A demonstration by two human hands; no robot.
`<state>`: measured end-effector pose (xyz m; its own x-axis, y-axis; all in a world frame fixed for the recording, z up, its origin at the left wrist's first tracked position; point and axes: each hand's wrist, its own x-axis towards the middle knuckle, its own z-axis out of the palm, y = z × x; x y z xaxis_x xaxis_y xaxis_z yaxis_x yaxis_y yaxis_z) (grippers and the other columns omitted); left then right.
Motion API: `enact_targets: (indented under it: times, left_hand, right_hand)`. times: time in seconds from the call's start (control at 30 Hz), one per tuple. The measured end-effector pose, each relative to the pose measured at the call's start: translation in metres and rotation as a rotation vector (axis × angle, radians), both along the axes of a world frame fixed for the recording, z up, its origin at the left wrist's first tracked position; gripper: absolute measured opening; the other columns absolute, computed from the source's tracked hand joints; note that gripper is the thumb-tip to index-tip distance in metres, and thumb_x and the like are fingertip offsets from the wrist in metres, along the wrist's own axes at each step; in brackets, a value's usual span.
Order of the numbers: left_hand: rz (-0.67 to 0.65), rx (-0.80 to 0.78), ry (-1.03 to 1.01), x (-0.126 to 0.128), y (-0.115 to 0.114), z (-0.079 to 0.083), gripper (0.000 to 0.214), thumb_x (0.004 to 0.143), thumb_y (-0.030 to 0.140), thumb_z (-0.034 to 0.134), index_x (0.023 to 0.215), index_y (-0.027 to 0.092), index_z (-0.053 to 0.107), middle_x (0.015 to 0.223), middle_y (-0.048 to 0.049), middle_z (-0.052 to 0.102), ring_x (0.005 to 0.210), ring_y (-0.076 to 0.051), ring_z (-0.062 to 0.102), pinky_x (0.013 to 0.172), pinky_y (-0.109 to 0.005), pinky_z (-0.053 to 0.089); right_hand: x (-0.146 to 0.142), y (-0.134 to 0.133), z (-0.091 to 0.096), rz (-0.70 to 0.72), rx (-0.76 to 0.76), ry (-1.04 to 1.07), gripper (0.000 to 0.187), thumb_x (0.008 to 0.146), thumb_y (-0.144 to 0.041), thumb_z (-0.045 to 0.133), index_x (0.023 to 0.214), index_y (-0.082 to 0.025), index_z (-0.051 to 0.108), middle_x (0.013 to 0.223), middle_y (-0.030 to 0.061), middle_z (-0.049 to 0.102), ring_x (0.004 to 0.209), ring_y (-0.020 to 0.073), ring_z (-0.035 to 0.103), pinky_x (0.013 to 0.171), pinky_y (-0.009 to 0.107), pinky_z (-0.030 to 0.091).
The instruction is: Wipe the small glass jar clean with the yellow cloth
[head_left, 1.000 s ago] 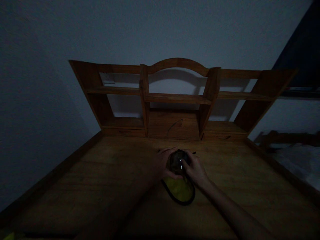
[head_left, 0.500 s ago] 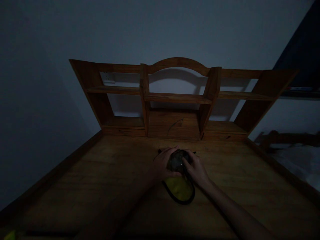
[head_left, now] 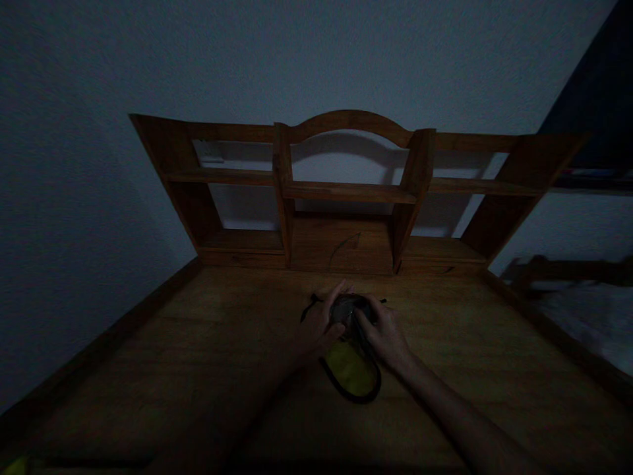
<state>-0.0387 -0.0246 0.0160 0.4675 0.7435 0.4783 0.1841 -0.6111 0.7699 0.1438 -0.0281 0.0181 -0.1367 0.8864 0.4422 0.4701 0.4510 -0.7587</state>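
Note:
A small dark pouch (head_left: 366, 353) with a yellow, black-edged flap (head_left: 350, 371) lies on the wooden desk, the flap folded down toward me. At the pouch's mouth is a dark, rounded, slightly shiny thing (head_left: 342, 313); poor light hides what kind it is. My left hand (head_left: 319, 328) curves around the left side, its fingers long against the far edge and its thumb bent over the front. On the other side, my right hand (head_left: 386, 332) grips the pouch's right edge, thumb pointing in at the opening. Black straps stick out past both hands.
Behind the pouch, a wooden shelf unit (head_left: 350, 192) with several compartments and low drawers spans the back of the desk (head_left: 237, 323). Raised wooden edges border both sides. Something yellow (head_left: 16, 466) shows at the bottom left corner. The room is very dim.
My left hand has shifted slightly left, and its thumb has moved up and inward from below the dark rounded thing. My right thumb has moved slightly left at the opening.

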Motion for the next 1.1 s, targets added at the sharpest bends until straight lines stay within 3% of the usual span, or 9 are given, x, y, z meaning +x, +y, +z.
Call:
enact_targets:
  times: [0.23,0.37,0.5,0.67,0.83,0.97,1.1]
  left_hand:
    - [0.075,-0.032,0.009,0.001,-0.002,-0.006,0.057,0.092,0.056,0.031,0.139,0.023,0.026,0.143,-0.0100,0.041,0.130,-0.024,0.042,0.110,-0.043,0.031]
    - [0.090,0.080,-0.038,0.003,-0.001,-0.008,0.065,0.089,0.062,0.032,0.139,0.021,0.025,0.146,-0.0136,0.034,0.133,-0.027,0.037,0.111,-0.045,0.030]
    - [0.136,0.234,-0.018,0.006,0.006,-0.011,0.076,0.079,0.067,0.050,0.136,0.021,0.029,0.144,-0.0148,0.033,0.133,-0.031,0.034,0.110,-0.050,0.031]
    - [0.152,0.247,0.043,0.008,0.013,-0.018,0.088,0.069,0.050,0.073,0.136,0.023,0.024,0.140,-0.0153,0.036,0.130,-0.031,0.039,0.107,-0.050,0.036]
    - [0.152,0.193,0.086,0.004,0.015,-0.022,0.095,0.060,0.049,0.080,0.135,0.023,0.028,0.139,-0.0144,0.042,0.129,-0.031,0.043,0.107,-0.049,0.038]
    - [0.165,0.162,0.143,0.002,0.016,-0.022,0.096,0.059,0.050,0.080,0.136,0.024,0.028,0.139,-0.0138,0.045,0.125,-0.031,0.048,0.104,-0.050,0.041]
    - [0.162,0.261,0.161,0.001,0.017,-0.019,0.093,0.061,0.052,0.077,0.135,0.022,0.029,0.142,-0.0131,0.042,0.133,-0.033,0.037,0.112,-0.055,0.026]
  right_hand:
    - [-0.001,0.000,0.000,0.007,-0.016,0.044,0.023,0.087,-0.030,0.053,0.107,-0.022,0.062,0.095,0.0041,0.072,0.084,0.0206,0.067,0.073,0.029,0.049]
    - [-0.003,0.005,-0.005,0.029,-0.118,0.144,0.022,0.085,-0.033,0.056,0.099,-0.019,0.066,0.089,0.0042,0.071,0.080,0.0213,0.066,0.070,0.029,0.049]
    - [-0.004,0.014,-0.017,0.072,-0.227,0.306,0.022,0.081,-0.036,0.060,0.088,-0.016,0.067,0.081,0.0043,0.070,0.077,0.0222,0.064,0.069,0.030,0.049]
    - [-0.003,0.019,-0.024,0.144,-0.327,0.451,0.030,0.079,-0.041,0.061,0.091,-0.014,0.067,0.083,0.0056,0.071,0.078,0.0234,0.065,0.072,0.033,0.050]
    - [-0.004,0.014,-0.020,0.204,-0.284,0.419,0.028,0.077,-0.031,0.061,0.101,-0.016,0.065,0.097,0.0063,0.070,0.091,0.0241,0.064,0.081,0.035,0.050]
    - [-0.004,0.013,-0.019,0.190,-0.215,0.400,0.036,0.073,-0.018,0.062,0.109,-0.020,0.061,0.107,0.0050,0.068,0.100,0.0222,0.062,0.090,0.035,0.048]
    - [-0.004,0.012,-0.016,0.160,-0.190,0.330,0.031,0.076,-0.019,0.059,0.107,-0.020,0.061,0.104,0.0051,0.069,0.096,0.0214,0.063,0.088,0.034,0.049]
